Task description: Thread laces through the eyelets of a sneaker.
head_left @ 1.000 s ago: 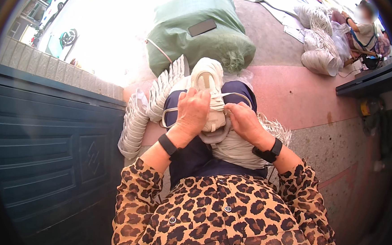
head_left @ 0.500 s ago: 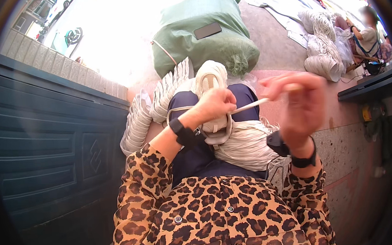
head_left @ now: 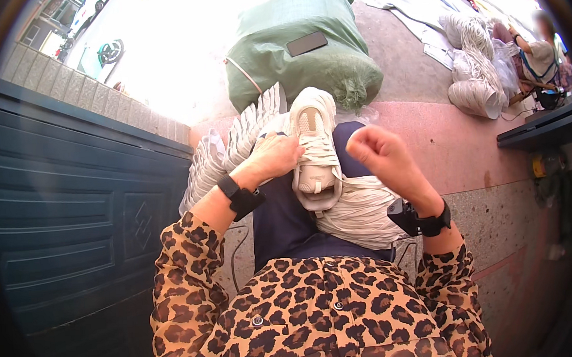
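Note:
A pale cream sneaker point(head_left: 316, 175) rests between my thighs, its toe pointing away from me and white shoelace point(head_left: 319, 151) crossing its tongue. At the shoe's left edge my left hand point(head_left: 276, 154) is closed, fingertips pinching the shoelace by the eyelets. To the right of the shoe, apart from it, my right hand point(head_left: 381, 154) hangs in the air with curled fingers. Whether anything is inside those fingers is hidden. A thick bundle of white laces point(head_left: 359, 214) lies across my right thigh.
Rows of nested pale shoe pieces point(head_left: 250, 131) stand left of my legs. Ahead sits a big green sack point(head_left: 299, 70) with a phone point(head_left: 307, 43) on it. A dark blue panelled door point(head_left: 85, 217) borders the left. Lace bundles point(head_left: 474, 88) and a seated person point(head_left: 540, 58) are at far right.
My left hand has shifted left off the shoe's middle to its left edge. My right hand has moved nearer the shoe, and the taut lace between the hands no longer shows.

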`<state>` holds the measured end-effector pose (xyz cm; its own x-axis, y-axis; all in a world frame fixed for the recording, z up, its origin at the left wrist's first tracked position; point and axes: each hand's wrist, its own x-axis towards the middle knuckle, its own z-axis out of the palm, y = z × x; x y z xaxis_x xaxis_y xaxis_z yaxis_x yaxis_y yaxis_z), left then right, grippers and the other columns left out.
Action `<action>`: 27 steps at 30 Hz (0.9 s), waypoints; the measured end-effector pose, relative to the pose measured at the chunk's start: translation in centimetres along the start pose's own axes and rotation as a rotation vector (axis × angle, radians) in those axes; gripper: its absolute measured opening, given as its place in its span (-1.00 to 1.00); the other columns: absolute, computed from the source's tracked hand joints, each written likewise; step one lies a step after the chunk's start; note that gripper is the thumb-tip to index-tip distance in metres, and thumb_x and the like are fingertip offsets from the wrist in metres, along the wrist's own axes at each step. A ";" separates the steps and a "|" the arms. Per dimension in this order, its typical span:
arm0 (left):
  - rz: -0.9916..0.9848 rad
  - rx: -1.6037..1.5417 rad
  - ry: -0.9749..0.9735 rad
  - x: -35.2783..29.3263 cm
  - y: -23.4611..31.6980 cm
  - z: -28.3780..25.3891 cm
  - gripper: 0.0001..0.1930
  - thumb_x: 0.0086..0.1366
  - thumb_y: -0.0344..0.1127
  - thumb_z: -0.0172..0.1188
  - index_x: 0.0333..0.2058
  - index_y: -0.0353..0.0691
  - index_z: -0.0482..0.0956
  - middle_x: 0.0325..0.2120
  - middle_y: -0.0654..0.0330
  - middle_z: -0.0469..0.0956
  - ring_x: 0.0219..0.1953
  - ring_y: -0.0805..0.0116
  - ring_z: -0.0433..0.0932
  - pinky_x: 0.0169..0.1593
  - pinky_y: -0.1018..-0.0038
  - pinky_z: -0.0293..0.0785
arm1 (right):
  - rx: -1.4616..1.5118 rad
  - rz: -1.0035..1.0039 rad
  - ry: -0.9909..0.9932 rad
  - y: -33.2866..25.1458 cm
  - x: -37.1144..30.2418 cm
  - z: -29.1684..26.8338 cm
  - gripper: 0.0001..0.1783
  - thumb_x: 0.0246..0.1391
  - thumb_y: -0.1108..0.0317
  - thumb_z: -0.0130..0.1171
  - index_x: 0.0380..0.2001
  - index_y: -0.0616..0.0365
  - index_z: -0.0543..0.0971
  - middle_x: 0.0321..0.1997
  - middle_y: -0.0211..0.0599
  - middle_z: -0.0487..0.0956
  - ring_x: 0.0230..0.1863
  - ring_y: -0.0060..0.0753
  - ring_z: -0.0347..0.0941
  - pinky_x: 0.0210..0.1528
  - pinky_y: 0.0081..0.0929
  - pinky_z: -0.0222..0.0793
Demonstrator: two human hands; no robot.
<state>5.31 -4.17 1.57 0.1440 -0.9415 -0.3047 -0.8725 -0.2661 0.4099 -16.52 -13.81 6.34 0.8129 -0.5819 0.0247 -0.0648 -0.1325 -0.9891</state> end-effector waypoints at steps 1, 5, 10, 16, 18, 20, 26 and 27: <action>-0.032 -0.045 -0.094 0.1 0.2 -0.6 -0.74 0.22 -0.22 -0.02 -0.45 -0.31 0.51 -0.47 -0.03 0.51 -0.25 0.02 0.42 -0.16 0.21 0.32 | -0.014 0.086 -0.074 0.5 -0.3 0.6 -0.81 0.12 0.34 0.07 -0.37 0.29 0.47 -0.50 -0.52 0.44 -0.45 -0.72 0.29 -0.39 -0.71 0.25; -0.014 -0.237 -0.217 -0.6 0.7 -1.6 -0.76 0.18 -0.24 0.04 -0.51 -0.27 0.57 -0.52 0.05 0.52 -0.25 0.11 0.44 -0.18 0.27 0.34 | -0.148 0.189 -0.246 3.9 -1.4 2.8 -0.78 0.00 0.29 0.15 -0.44 0.26 0.53 -0.59 -0.21 0.49 -0.53 -0.46 0.40 -0.41 -0.47 0.32; 0.658 0.671 0.291 -5.3 0.3 0.2 -0.91 -0.04 -0.33 0.05 -0.65 -0.13 0.39 -0.70 0.31 0.37 -0.41 0.38 0.39 -0.35 0.42 0.24 | -0.570 0.012 -0.162 5.1 -1.0 6.2 -0.76 -0.03 0.22 0.09 -0.52 0.18 0.55 -0.56 -0.07 0.51 -0.44 -0.05 0.49 -0.37 -0.24 0.38; 0.417 0.617 0.488 -7.3 -2.0 2.1 -0.79 0.01 -0.38 0.06 -0.33 -0.25 0.52 -0.73 0.29 0.36 -0.56 0.37 0.39 -0.42 0.44 0.25 | -0.824 -0.139 -0.001 6.9 0.4 9.4 -0.81 -0.04 0.22 0.08 -0.49 0.10 0.54 -0.57 -0.18 0.53 -0.52 -0.14 0.49 -0.45 -0.26 0.38; 0.255 0.502 0.643 -7.0 -1.5 3.3 -0.82 0.06 -0.41 0.07 -0.32 -0.26 0.52 -0.75 0.25 0.36 -0.60 0.34 0.39 -0.49 0.42 0.27 | -0.862 -0.101 -0.005 7.0 0.6 9.6 -0.83 -0.05 0.23 0.10 -0.47 0.08 0.54 -0.52 -0.20 0.54 -0.48 -0.18 0.49 -0.43 -0.29 0.38; 0.170 0.425 0.654 -6.6 -1.0 4.2 -0.83 0.09 -0.42 0.08 -0.30 -0.25 0.52 -0.76 0.20 0.38 -0.63 0.27 0.42 -0.51 0.36 0.34 | -0.894 -0.104 -0.047 7.0 0.8 9.4 -0.82 -0.04 0.25 0.07 -0.40 0.08 0.53 -0.50 -0.23 0.54 -0.48 -0.21 0.50 -0.42 -0.31 0.38; -0.083 0.074 0.728 -5.8 -0.1 5.5 -0.82 0.12 -0.40 0.04 -0.28 -0.23 0.50 -0.68 0.10 0.47 -0.57 0.13 0.50 -0.47 0.24 0.43 | -1.013 -0.233 -0.074 7.7 1.5 9.9 -0.85 -0.11 0.34 0.06 -0.49 0.20 0.49 -0.65 -0.17 0.51 -0.58 -0.23 0.51 -0.58 -0.36 0.39; -0.118 0.041 0.720 -5.7 0.2 5.8 -0.83 0.13 -0.40 0.03 -0.28 -0.24 0.50 -0.63 0.04 0.50 -0.53 0.08 0.51 -0.44 0.24 0.44 | -1.010 -0.227 -0.074 8.2 1.6 10.2 -0.85 -0.11 0.34 0.06 -0.49 0.20 0.49 -0.65 -0.17 0.51 -0.58 -0.23 0.51 -0.58 -0.36 0.39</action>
<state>1.65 2.32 -1.62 0.4976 -0.8134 0.3014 -0.8466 -0.3799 0.3727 -9.85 -7.59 -3.19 0.8977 -0.4133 0.1527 -0.3330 -0.8634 -0.3791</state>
